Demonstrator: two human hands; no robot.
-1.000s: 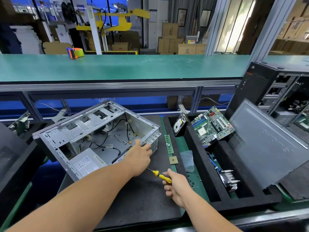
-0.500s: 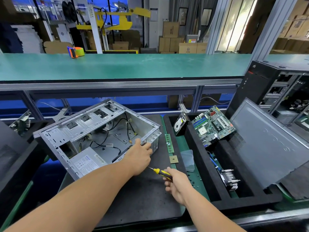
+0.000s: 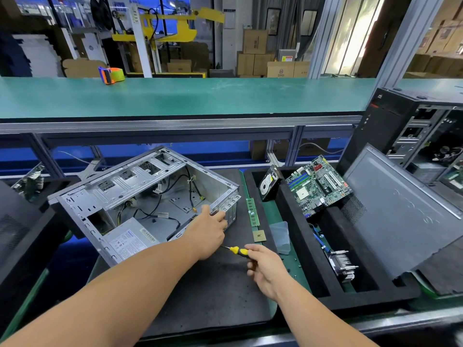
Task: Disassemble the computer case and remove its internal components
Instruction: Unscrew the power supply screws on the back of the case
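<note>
An open grey metal computer case (image 3: 140, 181) lies tilted on a black foam mat (image 3: 213, 291). Loose black cables and a silver power supply (image 3: 130, 240) remain inside it. My left hand (image 3: 206, 232) grips the case's near right corner, thumb over the rim. My right hand (image 3: 266, 267) holds a yellow-and-black screwdriver (image 3: 238, 251) just in front of that corner, its shaft pointing left behind my left hand. The tip is hidden.
A RAM stick (image 3: 252, 212), a CPU chip (image 3: 259, 236) and a clear plastic box (image 3: 280, 236) lie right of the case. A black foam tray (image 3: 293, 211) holds a hard drive (image 3: 268, 184), a motherboard (image 3: 317, 186) and a heatsink (image 3: 343, 265). A grey side panel (image 3: 400, 211) leans against it.
My right hand has shifted the screwdriver slightly left toward the case corner. My left hand stays on the case.
</note>
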